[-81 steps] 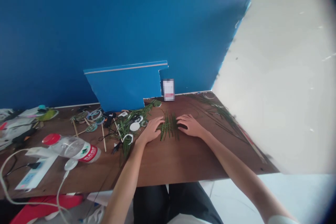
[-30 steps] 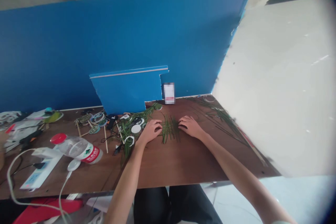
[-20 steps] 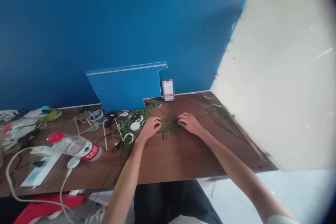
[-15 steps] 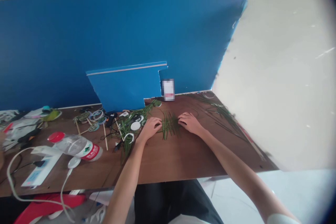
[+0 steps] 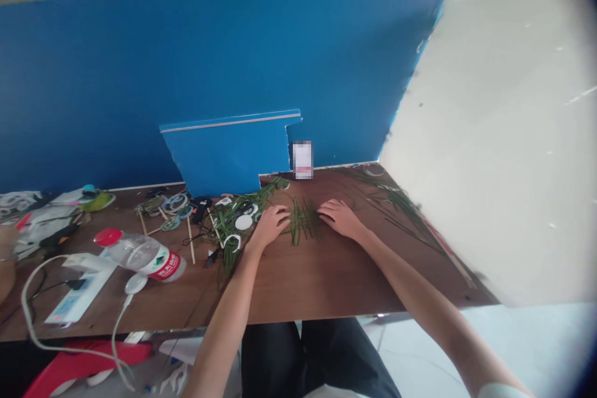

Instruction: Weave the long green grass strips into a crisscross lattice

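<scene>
Green grass blades (image 5: 302,221) lie on the brown table in a small crisscrossed patch, several running away from me and others crossing them. At the left edge of this patch my left hand (image 5: 273,225) is closed, its fingers curled and pinched at the end of a crossing blade. My right hand (image 5: 342,217) faces it from the right edge, fingers bent together at the blades' other side. The fingertips of both hands are small and partly hidden, so the exact grip is hard to see.
Loose grass, a white disc (image 5: 243,222) and wooden sticks lie left of my hands. Further left are a red-capped plastic bottle (image 5: 140,255), a power strip (image 5: 83,292) and part of another person's arm (image 5: 6,261). Long blades (image 5: 401,202) lie right. Blue board (image 5: 228,152) stands behind.
The view has shifted slightly, so everything sits a little further right. Both hands keep nearly the same place beside the grass patch. At far left, more of the other person's arm shows.
</scene>
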`<state>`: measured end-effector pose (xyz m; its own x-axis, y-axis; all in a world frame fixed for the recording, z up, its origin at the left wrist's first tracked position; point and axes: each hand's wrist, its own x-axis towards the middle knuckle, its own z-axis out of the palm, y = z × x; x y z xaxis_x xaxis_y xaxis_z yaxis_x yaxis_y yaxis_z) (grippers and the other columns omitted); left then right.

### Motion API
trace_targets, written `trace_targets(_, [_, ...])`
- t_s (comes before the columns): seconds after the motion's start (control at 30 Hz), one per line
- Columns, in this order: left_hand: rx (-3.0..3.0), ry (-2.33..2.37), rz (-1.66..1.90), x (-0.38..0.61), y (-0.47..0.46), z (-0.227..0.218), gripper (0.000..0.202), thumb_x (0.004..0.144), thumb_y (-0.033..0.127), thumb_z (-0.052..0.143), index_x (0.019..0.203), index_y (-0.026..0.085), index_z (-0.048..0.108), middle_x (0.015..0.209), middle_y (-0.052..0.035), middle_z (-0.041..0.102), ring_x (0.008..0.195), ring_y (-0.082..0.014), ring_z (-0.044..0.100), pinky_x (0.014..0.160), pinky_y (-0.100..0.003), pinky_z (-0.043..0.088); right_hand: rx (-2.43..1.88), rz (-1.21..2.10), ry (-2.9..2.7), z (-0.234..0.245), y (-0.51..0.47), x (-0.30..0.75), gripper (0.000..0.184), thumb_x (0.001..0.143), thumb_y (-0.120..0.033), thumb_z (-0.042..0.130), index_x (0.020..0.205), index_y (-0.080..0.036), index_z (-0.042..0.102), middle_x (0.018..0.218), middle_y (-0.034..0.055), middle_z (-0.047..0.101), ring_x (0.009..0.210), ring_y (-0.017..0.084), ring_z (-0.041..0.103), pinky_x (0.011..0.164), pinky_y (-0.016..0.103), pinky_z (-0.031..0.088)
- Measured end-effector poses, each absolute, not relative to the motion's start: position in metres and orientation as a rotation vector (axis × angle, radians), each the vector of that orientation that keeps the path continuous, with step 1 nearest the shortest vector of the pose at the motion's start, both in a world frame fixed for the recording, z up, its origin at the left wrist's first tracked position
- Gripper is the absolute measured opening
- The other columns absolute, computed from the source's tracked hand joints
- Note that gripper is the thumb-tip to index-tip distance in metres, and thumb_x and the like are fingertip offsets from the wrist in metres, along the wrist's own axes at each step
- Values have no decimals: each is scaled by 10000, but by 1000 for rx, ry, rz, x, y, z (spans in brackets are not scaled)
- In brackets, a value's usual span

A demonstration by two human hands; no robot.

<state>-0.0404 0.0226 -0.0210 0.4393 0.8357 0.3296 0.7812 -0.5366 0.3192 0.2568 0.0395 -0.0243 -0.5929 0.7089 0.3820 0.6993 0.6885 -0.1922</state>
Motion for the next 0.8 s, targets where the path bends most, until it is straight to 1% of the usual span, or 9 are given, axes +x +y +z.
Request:
trace_targets(0.13, [2579,1424,700,-41,24,-23,253,942,334,556,1135,250,697,1262,-57,610,1148,-237,551,1024,-414,418,-1111,11,-2467,-26,41,256,322,1001,-338,424,1229,-248,632,1157,91,656,1115,248,519,941,434,390])
trace_targets(0.27, [2587,1401,724,-42,26,-23,252,938,341,567,1132,254,702,1237,-51,626,1134,-234,557,1015,-409,426,-1090,-22,-2494,-27,41,254,325,1004,-345,415,1151,-239,685,1129,97,653,1083,243,522,892,400,404])
trace_targets(0.43, [2582,1394,764,-43,30,-26,230,929,351,584,1087,267,728,1197,-46,645,1104,-224,570,1004,-397,432,-1090,-37,-2470,-26,41,255,310,1002,-341,432,1099,-243,710,1111,85,661,1061,234,526,870,383,392])
trace_targets(0.57, [2582,1388,762,-44,34,-30,233,930,359,585,1087,268,730,1202,-34,647,1086,-215,578,1010,-391,426,-1078,-37,-2480,-26,42,256,305,1000,-344,445,1048,-237,726,1096,81,674,1041,229,534,853,370,386])
trace_targets(0.67, [2604,1379,740,-44,33,-30,233,931,355,579,1079,262,733,1192,-35,651,1080,-216,582,1004,-386,429,-1076,-52,-2483,-26,41,256,308,999,-349,445,1041,-232,726,1088,81,680,1028,229,540,864,372,387])
trace_targets(0.8, [2609,1345,764,-42,27,-23,242,941,344,545,1074,246,723,1195,-40,647,1101,-212,583,1015,-376,428,-1082,-49,-2464,-24,37,256,330,1004,-349,411,1069,-236,714,1079,84,688,1042,234,555,927,404,388])
